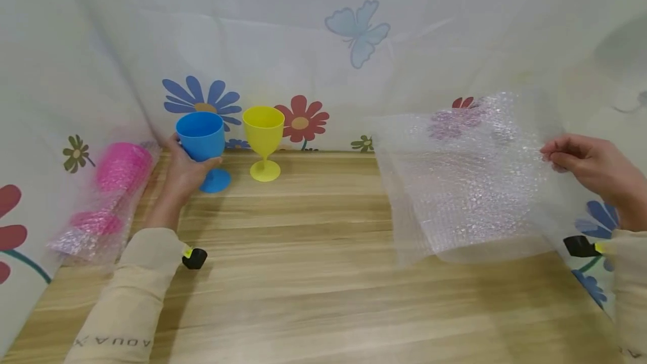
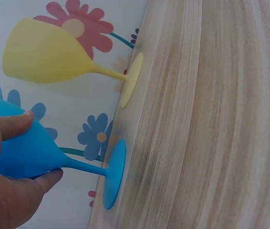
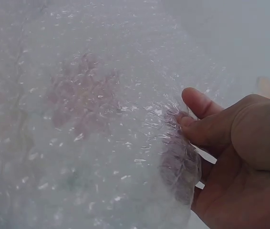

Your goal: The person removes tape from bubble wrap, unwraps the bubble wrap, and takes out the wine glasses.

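My left hand [image 1: 184, 170] grips the bowl of a blue plastic goblet [image 1: 201, 135] near the back left of the table. The thumb and fingers wrap the lower bowl in the left wrist view, with the blue foot [image 2: 115, 174] close over the wood. Just right of it a yellow goblet [image 1: 264, 123] stands upright. On the right, my right hand [image 1: 598, 167] pinches the edge of a clear bubble wrap sheet [image 1: 465, 184] between thumb and fingers. The sheet hangs spread out, its lower edge near the table. Seen from the right wrist, the bubble wrap [image 3: 87, 157] bunches at the fingertips.
A pink goblet [image 1: 123, 164] wrapped in bubble wrap leans at the far left, by the side curtain. A white curtain [image 1: 283, 44] with printed flowers and a butterfly closes the back and sides. The wooden table [image 1: 303, 274] spans the front.
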`<state>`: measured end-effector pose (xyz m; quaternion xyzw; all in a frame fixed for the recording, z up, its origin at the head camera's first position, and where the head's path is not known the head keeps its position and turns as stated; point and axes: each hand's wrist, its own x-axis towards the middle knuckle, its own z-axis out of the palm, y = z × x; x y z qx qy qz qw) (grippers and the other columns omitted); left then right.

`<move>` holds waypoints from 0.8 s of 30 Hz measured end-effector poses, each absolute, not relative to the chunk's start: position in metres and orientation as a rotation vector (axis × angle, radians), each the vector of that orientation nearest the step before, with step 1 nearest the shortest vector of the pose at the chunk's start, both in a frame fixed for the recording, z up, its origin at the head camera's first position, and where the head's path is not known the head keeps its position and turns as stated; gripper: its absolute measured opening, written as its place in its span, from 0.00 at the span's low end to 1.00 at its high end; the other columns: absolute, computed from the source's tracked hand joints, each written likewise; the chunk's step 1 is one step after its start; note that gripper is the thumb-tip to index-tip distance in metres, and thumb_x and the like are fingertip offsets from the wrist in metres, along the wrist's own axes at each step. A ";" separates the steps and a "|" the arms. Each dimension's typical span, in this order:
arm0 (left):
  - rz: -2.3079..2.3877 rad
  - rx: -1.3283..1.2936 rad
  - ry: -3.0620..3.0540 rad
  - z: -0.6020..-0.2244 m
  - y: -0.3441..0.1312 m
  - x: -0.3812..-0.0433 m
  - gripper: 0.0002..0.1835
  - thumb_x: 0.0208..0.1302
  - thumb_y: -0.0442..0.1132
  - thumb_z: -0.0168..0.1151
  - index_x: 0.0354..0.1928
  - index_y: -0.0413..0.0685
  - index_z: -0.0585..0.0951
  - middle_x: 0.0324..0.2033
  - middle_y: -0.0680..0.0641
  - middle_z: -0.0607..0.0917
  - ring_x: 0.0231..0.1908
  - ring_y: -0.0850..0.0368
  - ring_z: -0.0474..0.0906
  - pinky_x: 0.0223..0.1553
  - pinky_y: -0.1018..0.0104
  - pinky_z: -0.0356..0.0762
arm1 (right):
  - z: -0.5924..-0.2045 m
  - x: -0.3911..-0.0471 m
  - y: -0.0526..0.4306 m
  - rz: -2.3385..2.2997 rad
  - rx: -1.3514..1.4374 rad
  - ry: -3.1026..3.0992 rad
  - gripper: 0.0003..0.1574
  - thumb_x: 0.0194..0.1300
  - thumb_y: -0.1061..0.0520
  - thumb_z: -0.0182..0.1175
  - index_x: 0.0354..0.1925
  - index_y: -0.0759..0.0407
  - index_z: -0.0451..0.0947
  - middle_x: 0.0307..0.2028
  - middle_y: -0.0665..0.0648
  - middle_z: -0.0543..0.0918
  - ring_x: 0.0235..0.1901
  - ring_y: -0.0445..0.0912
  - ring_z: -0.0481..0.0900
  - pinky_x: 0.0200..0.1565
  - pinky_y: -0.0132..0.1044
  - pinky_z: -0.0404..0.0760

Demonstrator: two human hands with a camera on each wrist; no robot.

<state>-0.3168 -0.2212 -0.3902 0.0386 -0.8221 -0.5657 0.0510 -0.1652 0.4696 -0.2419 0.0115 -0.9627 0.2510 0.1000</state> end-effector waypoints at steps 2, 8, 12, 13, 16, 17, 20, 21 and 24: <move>-1.722 0.117 -2.502 -0.390 -0.221 -0.316 0.59 0.70 0.45 0.67 0.79 0.54 0.28 0.79 0.32 0.45 0.77 0.29 0.42 0.72 0.28 0.43 | -0.247 -0.170 0.486 0.720 -0.022 -2.877 0.15 0.82 0.65 0.44 0.57 0.74 0.70 0.39 0.35 0.76 0.35 0.27 0.72 0.36 0.15 0.73; -1.713 0.128 -2.510 -0.391 -0.220 -0.316 0.58 0.71 0.46 0.67 0.80 0.54 0.29 0.79 0.32 0.45 0.77 0.29 0.43 0.72 0.27 0.43 | -0.279 -0.188 0.527 0.576 -0.069 -3.007 0.13 0.78 0.69 0.47 0.51 0.79 0.73 0.38 0.63 0.82 0.30 0.31 0.72 0.30 0.26 0.76; -1.718 0.125 -2.509 -0.393 -0.220 -0.317 0.58 0.70 0.46 0.67 0.80 0.54 0.29 0.79 0.33 0.45 0.77 0.29 0.43 0.72 0.28 0.44 | -0.304 -0.202 0.541 0.494 -0.006 -3.075 0.12 0.76 0.69 0.49 0.49 0.77 0.76 0.39 0.69 0.82 0.32 0.36 0.73 0.30 0.32 0.75; -1.721 0.128 -2.509 -0.392 -0.220 -0.317 0.59 0.70 0.47 0.67 0.80 0.54 0.29 0.80 0.33 0.45 0.78 0.30 0.43 0.72 0.28 0.44 | -0.310 -0.205 0.542 0.488 0.002 -3.081 0.11 0.76 0.69 0.50 0.48 0.76 0.76 0.39 0.69 0.82 0.32 0.39 0.74 0.30 0.33 0.75; -1.719 0.137 -2.511 -0.391 -0.220 -0.317 0.59 0.70 0.47 0.67 0.80 0.55 0.28 0.80 0.33 0.44 0.78 0.30 0.42 0.72 0.28 0.44 | -0.324 -0.212 0.541 0.476 -0.030 -3.098 0.12 0.76 0.68 0.49 0.49 0.75 0.76 0.41 0.71 0.81 0.35 0.51 0.75 0.31 0.37 0.74; -1.720 0.140 -2.511 -0.390 -0.220 -0.317 0.59 0.70 0.47 0.67 0.80 0.56 0.28 0.80 0.34 0.44 0.78 0.30 0.42 0.72 0.28 0.44 | -0.328 -0.214 0.539 0.493 -0.050 -3.104 0.13 0.76 0.67 0.49 0.50 0.75 0.75 0.42 0.72 0.81 0.37 0.55 0.75 0.31 0.38 0.74; -1.711 0.138 -2.514 -0.389 -0.219 -0.316 0.59 0.70 0.46 0.67 0.80 0.55 0.28 0.80 0.33 0.44 0.78 0.30 0.42 0.72 0.28 0.44 | -0.339 -0.218 0.537 0.537 -0.115 -3.121 0.13 0.76 0.67 0.47 0.52 0.75 0.74 0.44 0.74 0.79 0.40 0.61 0.74 0.33 0.40 0.74; -1.708 0.135 -2.514 -0.389 -0.219 -0.315 0.58 0.70 0.45 0.67 0.80 0.54 0.29 0.80 0.33 0.45 0.78 0.30 0.43 0.72 0.28 0.44 | -0.343 -0.219 0.538 0.546 -0.119 -3.129 0.14 0.76 0.67 0.47 0.52 0.75 0.74 0.45 0.75 0.79 0.41 0.62 0.74 0.33 0.41 0.74; -1.704 0.117 -2.508 -0.390 -0.218 -0.313 0.58 0.70 0.44 0.67 0.80 0.53 0.29 0.79 0.33 0.46 0.77 0.30 0.44 0.72 0.28 0.44 | -0.354 -0.222 0.538 0.553 -0.141 -3.139 0.14 0.76 0.68 0.47 0.52 0.75 0.75 0.46 0.77 0.78 0.42 0.63 0.74 0.35 0.45 0.76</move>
